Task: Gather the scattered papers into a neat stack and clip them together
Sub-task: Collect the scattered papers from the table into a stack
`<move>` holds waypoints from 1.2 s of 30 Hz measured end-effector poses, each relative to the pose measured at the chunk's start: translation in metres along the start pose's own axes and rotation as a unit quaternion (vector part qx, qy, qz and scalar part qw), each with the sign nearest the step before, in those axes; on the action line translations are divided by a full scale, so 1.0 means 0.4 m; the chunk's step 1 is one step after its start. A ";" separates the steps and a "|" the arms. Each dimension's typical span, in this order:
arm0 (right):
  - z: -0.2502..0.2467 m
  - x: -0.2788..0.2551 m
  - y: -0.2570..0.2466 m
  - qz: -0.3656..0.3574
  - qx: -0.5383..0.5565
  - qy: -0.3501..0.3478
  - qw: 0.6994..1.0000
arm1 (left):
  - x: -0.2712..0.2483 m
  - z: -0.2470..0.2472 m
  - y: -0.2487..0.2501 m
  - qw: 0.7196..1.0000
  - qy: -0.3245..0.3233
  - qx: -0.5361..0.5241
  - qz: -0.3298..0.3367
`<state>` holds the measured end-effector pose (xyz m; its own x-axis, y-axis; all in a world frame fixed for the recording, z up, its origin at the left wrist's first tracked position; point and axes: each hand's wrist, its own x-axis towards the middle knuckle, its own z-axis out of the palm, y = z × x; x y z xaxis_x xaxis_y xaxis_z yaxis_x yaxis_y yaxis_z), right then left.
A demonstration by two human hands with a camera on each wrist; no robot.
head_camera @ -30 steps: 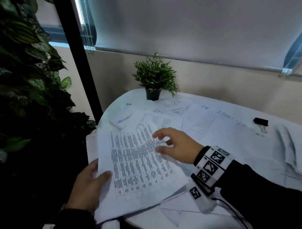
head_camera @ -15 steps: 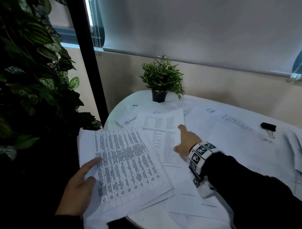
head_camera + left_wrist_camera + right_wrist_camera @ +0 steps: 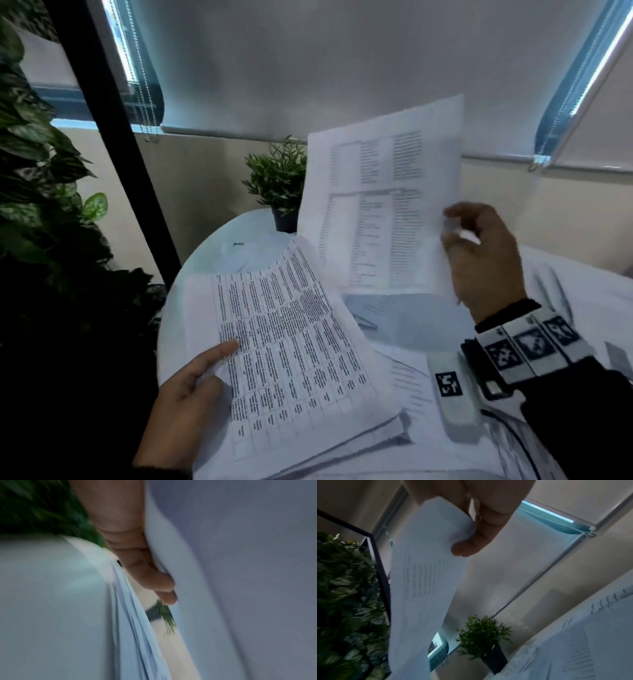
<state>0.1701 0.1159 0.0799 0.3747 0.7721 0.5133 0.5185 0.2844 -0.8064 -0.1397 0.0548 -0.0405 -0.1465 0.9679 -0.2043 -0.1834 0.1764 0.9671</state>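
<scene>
My left hand (image 3: 191, 401) grips a stack of printed papers (image 3: 294, 346) by its left edge, thumb on top, above the near left part of the round white table (image 3: 212, 253). In the left wrist view its fingers (image 3: 154, 580) curl under the stack (image 3: 223, 574). My right hand (image 3: 479, 253) pinches a single printed sheet (image 3: 376, 205) by its right edge and holds it upright over the table. The right wrist view shows the thumb (image 3: 471, 545) pressed on that sheet (image 3: 426, 581). More loose papers (image 3: 404, 315) lie on the table beneath. No clip is in view.
A small potted plant (image 3: 277, 181) stands at the table's far side, just left of the raised sheet. A wall of large leafy plants (image 3: 41, 205) and a black post (image 3: 113, 137) are at the left. Window blinds (image 3: 342, 68) hang behind.
My right hand has lifted a sheet off the table and raised it upright. The left hand keeps hold of the stack, which sits a little further right now.
</scene>
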 end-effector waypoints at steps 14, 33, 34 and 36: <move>-0.018 -0.085 0.068 0.044 -0.135 -0.270 0.952 | -0.004 0.142 0.031 0.998 -0.031 0.054 -0.020; -0.075 -0.110 0.167 0.042 -0.478 -0.519 0.707 | 0.017 0.099 0.030 0.936 -0.062 0.324 0.124; -0.078 -0.112 0.165 0.041 -0.475 -0.529 0.702 | 0.020 0.092 0.030 0.935 -0.069 0.325 0.126; -0.083 -0.111 0.159 0.054 -0.466 -0.558 0.685 | 0.026 0.079 0.032 0.932 -0.076 0.332 0.124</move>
<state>0.2121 0.0808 0.0158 -0.1022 0.8609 -0.4984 0.9941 0.1073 -0.0183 -0.1131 0.0728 -0.0257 0.0438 0.9990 0.0129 0.4864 -0.0326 0.8731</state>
